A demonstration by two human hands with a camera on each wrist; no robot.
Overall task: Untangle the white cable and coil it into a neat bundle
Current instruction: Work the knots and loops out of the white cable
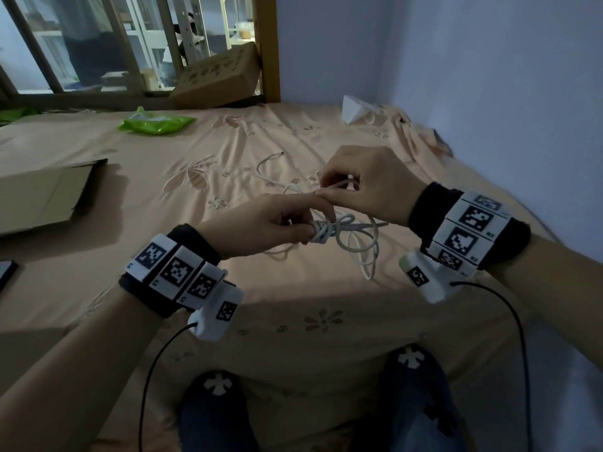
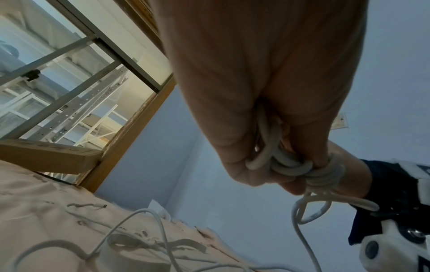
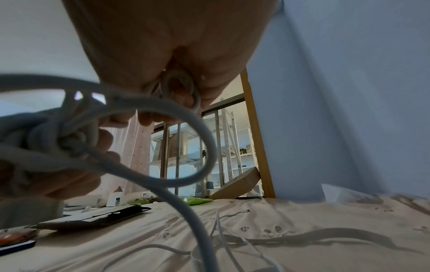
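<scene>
A white cable (image 1: pixel 357 238) hangs tangled above the peach bedsheet (image 1: pixel 228 151), knotted in the middle. My left hand (image 1: pixel 280 223) grips the knot (image 2: pixel 291 167) with curled fingers. My right hand (image 1: pixel 355 187), just above and to the right, pinches a small loop (image 3: pixel 180 88) of the same cable between thumb and fingers. Loose loops droop below both hands. The cable's far end with a small plug (image 1: pixel 280 154) lies on the sheet beyond the hands.
A flattened cardboard box (image 1: pixel 42 197) lies at the left, a green plastic bag (image 1: pixel 156 123) farther back. A long carton (image 1: pixel 218 79) leans on the wooden bed frame. A white bag (image 1: pixel 355 109) sits in the corner by the wall. My knees (image 1: pixel 421 402) are below.
</scene>
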